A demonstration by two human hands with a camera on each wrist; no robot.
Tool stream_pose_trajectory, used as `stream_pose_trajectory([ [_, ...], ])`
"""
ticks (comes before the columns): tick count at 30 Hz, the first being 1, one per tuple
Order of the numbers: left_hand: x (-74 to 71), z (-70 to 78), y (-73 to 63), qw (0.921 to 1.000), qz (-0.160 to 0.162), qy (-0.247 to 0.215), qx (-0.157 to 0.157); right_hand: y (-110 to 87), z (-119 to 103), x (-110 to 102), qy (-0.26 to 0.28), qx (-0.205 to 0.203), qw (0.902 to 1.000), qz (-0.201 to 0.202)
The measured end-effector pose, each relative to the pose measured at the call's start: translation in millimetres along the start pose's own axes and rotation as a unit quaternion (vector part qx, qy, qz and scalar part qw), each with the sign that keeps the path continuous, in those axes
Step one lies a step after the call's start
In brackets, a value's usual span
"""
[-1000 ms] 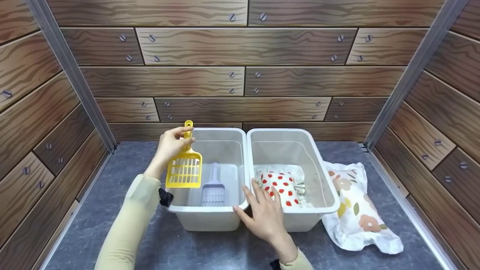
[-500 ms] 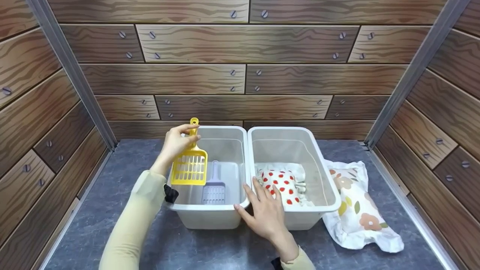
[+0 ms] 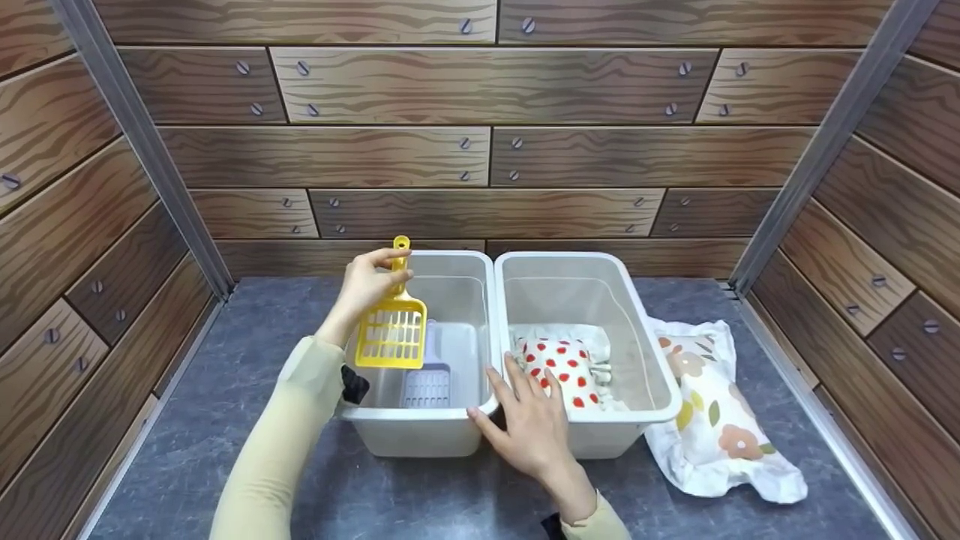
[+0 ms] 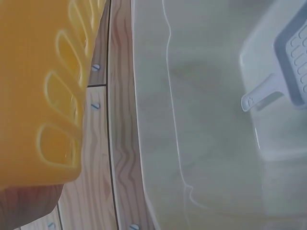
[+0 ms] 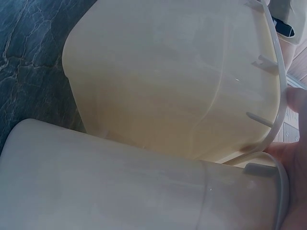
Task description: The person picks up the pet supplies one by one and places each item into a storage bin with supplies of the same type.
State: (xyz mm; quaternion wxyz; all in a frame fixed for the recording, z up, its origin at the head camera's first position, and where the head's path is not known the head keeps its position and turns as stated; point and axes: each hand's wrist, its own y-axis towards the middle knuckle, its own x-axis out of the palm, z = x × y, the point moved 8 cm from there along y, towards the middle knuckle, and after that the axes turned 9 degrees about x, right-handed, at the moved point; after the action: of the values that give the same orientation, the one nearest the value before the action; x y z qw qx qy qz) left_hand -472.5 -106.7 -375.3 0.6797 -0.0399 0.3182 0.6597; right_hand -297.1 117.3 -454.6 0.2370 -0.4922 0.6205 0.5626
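Note:
My left hand (image 3: 369,283) pinches a yellow litter scoop (image 3: 401,301) by its handle, and the slotted blade hangs down over the left grey-white bin (image 3: 409,414). In the left wrist view this yellow scoop (image 4: 33,96) fills the left side, close to the camera. On that bin's floor lies a lilac litter scoop (image 3: 427,384), partly overlapped by the yellow one in the head view. My right hand (image 3: 529,435) rests with spread fingers on the front rims where the two bins meet, thumb at the left bin's rim. The right bin (image 3: 630,417) holds a strawberry-print pillow (image 3: 559,367).
A flower-print pillow (image 3: 724,412) lies on the dark marbled table (image 3: 405,499), against the right bin's outer side. Wood-patterned walls (image 3: 480,97) with metal corner posts (image 3: 142,150) enclose the back and both sides.
My left hand has moved right with the yellow scoop, bringing it further over the left bin and partly in front of the lilac scoop. The right hand stays on the rims.

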Motion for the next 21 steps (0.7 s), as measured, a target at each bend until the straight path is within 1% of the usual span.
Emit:
stream_pose_trajectory([
  [5,6.3,-1.2,0.8,0.9999,-0.007,-0.007,-0.003,0.2,0,0,-0.002,0.002,1.0000,-0.005],
  [9,9.6,-1.9,1.4,0.9999,-0.008,-0.013,-0.003,0.1,0,-1,-0.002,0.000,1.0000,0.001],
  [12,11.9,-1.4,2.0,0.9999,-0.007,-0.013,0.004,-0.4,-1,-1,-0.002,-0.003,1.0000,0.005],
  [16,17.9,-2.0,4.2,0.9995,-0.007,-0.026,0.015,0.1,0,0,-0.001,-0.002,1.0000,0.004],
  [21,26.5,-6.3,5.6,0.9987,-0.012,-0.049,0.005,0.5,0,0,-0.001,0.000,1.0000,0.001],
])
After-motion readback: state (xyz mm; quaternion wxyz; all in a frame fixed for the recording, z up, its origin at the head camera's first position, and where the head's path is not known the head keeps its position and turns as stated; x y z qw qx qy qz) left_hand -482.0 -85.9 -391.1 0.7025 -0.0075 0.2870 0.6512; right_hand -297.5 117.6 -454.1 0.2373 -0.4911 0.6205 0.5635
